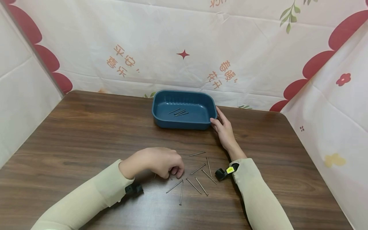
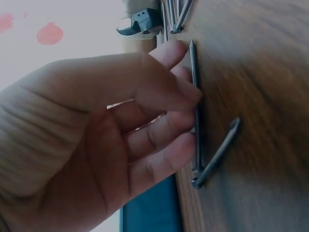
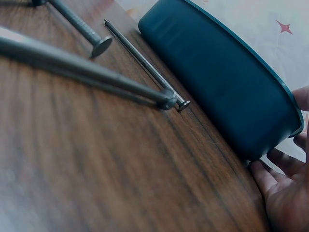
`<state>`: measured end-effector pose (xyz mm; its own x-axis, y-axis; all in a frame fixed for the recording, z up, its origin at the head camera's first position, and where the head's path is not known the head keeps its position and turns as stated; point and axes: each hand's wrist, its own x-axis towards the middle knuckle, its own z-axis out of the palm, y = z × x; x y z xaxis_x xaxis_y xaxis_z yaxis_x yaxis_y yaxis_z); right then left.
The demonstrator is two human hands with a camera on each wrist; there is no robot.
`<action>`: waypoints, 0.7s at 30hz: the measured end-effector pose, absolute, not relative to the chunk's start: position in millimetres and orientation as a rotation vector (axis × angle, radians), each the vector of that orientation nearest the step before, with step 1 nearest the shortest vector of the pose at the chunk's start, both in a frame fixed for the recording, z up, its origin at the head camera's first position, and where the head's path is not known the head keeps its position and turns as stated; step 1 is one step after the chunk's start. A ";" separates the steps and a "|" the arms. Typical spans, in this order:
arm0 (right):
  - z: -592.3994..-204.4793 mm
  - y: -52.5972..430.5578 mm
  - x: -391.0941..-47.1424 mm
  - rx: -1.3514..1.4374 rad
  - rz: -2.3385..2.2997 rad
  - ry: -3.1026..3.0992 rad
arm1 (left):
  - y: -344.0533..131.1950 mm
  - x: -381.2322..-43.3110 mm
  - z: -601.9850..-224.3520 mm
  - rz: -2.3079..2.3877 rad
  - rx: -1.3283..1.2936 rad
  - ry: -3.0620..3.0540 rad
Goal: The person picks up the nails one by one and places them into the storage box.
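My right hand (image 1: pixel 225 131) grips the right end of a blue plastic box (image 1: pixel 184 124), thumb at the rim and fingers along the outer wall. Several nails (image 1: pixel 180 113) lie on the box's floor. Nearer to me, my left hand (image 1: pixel 161 161) is low over the table with its fingers curled down. In the left wrist view its thumb and fingertips close on a nail (image 2: pixel 196 125) lying along the tabletop. A second nail (image 2: pixel 217 154) touches that one's head end and angles away. The head view mostly hides both beneath the hand.
Several loose nails (image 1: pixel 202 187) are scattered on the brown wooden table (image 1: pixel 86 127) between the two forearms. One nail (image 3: pixel 145 63) lies close to the box's near side. A printed white cloth (image 1: pixel 161 38) hangs behind the table.
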<state>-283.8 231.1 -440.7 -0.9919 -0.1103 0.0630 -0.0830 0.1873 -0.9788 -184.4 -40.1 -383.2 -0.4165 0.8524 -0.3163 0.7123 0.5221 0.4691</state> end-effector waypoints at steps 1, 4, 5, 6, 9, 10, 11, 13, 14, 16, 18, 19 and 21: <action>-440.7 231.2 -283.7 -0.196 -1.983 2.403 | -40.0 -184.3 -383.1 0.356 1.268 2.248; -440.5 231.2 -283.4 -0.198 -1.984 2.401 | -39.7 -184.0 -382.9 0.352 1.260 2.255; -440.5 231.2 -283.3 -0.199 -1.982 2.401 | -39.6 -183.9 -382.9 0.350 1.257 2.258; -440.5 231.2 -283.2 -0.200 -1.980 2.403 | -39.6 -183.6 -382.7 0.349 1.252 2.260; -440.4 231.9 -282.7 -0.202 -1.975 2.408 | -38.8 -183.2 -382.5 0.346 1.242 2.266; -440.4 232.2 -282.6 -0.203 -1.975 2.409 | -38.6 -183.0 -382.5 0.346 1.239 2.268; -440.4 232.3 -282.5 -0.204 -1.975 2.412 | -38.3 -182.8 -382.5 0.345 1.238 2.269; -440.6 232.6 -282.5 -0.207 -1.974 2.415 | -37.6 -182.6 -382.8 0.345 1.238 2.269; -440.8 232.7 -282.5 -0.208 -1.973 2.416 | -37.4 -182.5 -382.8 0.345 1.240 2.269; -441.4 232.7 -282.7 -0.210 -1.971 2.416 | -36.8 -182.3 -383.1 0.345 1.242 2.266; -441.9 232.6 -282.9 -0.210 -1.969 2.417 | -36.6 -182.2 -383.4 0.342 1.243 2.265; -442.0 232.5 -283.0 -0.209 -1.970 2.415 | -36.6 -182.0 -383.3 0.340 1.244 2.267; -442.0 232.1 -283.0 -0.208 -1.974 2.408 | -36.6 -181.8 -383.1 0.334 1.241 2.268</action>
